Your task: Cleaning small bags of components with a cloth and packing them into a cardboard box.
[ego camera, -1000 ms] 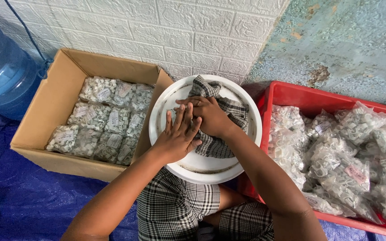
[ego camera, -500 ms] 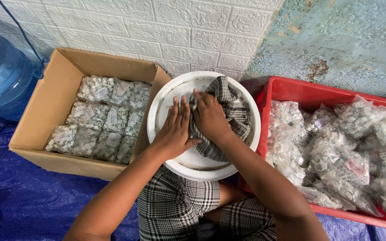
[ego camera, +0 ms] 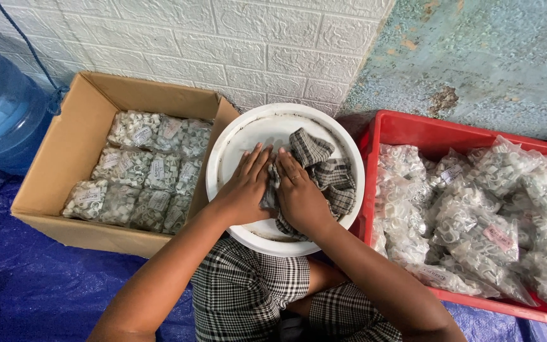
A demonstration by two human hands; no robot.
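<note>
A round white plastic tub [ego camera: 242, 130] sits on my lap between a box and a crate. Inside it lies a crumpled grey checked cloth [ego camera: 324, 174]. My left hand [ego camera: 246, 187] lies flat on the cloth's left edge, fingers pointing to the far rim. My right hand [ego camera: 299, 196] presses down on the cloth right beside it, fingers together. Both hands touch each other at the thumbs. What lies under the cloth is hidden.
A cardboard box [ego camera: 64, 164] on the left holds several clear bags of small white parts [ego camera: 147, 171]. A red plastic crate [ego camera: 406, 126] on the right is heaped with similar bags [ego camera: 482, 209]. A blue water jug [ego camera: 1, 107] stands far left. Blue tarp [ego camera: 26, 285] covers the floor; a brick-pattern wall is behind.
Both hands have slid toward me and lower in the tub, pressing the cloth down; the cloth has spread more to the right.
</note>
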